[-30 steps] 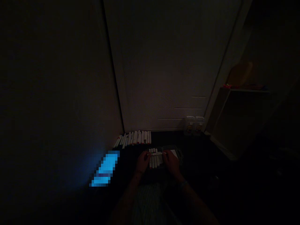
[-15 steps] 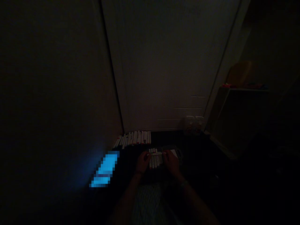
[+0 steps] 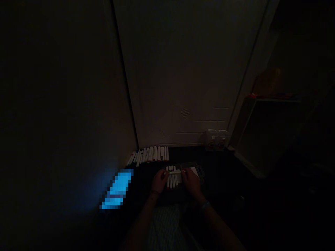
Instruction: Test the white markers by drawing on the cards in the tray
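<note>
In dim light, a white marker (image 3: 175, 172) lies crosswise between my two hands, with a bit of green near its left end. My left hand (image 3: 159, 180) pinches its left end, and the fingers of my right hand (image 3: 190, 179) are closed at its right end. Below it, several white markers (image 3: 172, 182) lie side by side in an open clear plastic case (image 3: 200, 171). The case's right half, with a handle, shows beside my right hand and has a white piece in it. My fingers hide part of the case.
Several white markers (image 3: 150, 153) with coloured ends lie in a row at the back left. Two clear boxes (image 3: 216, 140) stand against the white panel (image 3: 183, 87). A glowing, pixelated blue screen (image 3: 119, 186) lies at the left. A cabinet (image 3: 272, 132) stands at the right.
Both hands stay almost in place with the marker between them. A little green now shows near the marker's left end.
</note>
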A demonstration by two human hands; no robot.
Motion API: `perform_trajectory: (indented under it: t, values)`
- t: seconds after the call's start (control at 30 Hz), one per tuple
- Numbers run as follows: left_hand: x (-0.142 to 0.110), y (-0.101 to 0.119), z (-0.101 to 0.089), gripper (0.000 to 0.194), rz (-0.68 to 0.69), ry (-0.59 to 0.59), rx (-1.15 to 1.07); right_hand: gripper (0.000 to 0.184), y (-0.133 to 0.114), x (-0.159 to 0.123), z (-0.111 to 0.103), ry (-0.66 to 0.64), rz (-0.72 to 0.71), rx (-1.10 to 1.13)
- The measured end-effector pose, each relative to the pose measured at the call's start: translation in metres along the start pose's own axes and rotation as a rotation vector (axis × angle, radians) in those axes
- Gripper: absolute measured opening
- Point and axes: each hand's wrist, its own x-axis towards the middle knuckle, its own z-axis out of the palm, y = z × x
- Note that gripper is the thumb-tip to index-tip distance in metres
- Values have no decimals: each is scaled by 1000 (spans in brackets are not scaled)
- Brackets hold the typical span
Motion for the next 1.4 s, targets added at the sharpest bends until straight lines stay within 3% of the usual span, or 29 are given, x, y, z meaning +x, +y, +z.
perform_trajectory:
  t: [0.7, 1.4]
  values:
    - [0, 8, -3, 31, 3, 2, -4, 31, 0, 0, 1, 8, 11, 11]
    - [1, -1, 1, 34, 7, 9, 2, 29, 3, 1, 2, -13, 21, 20]
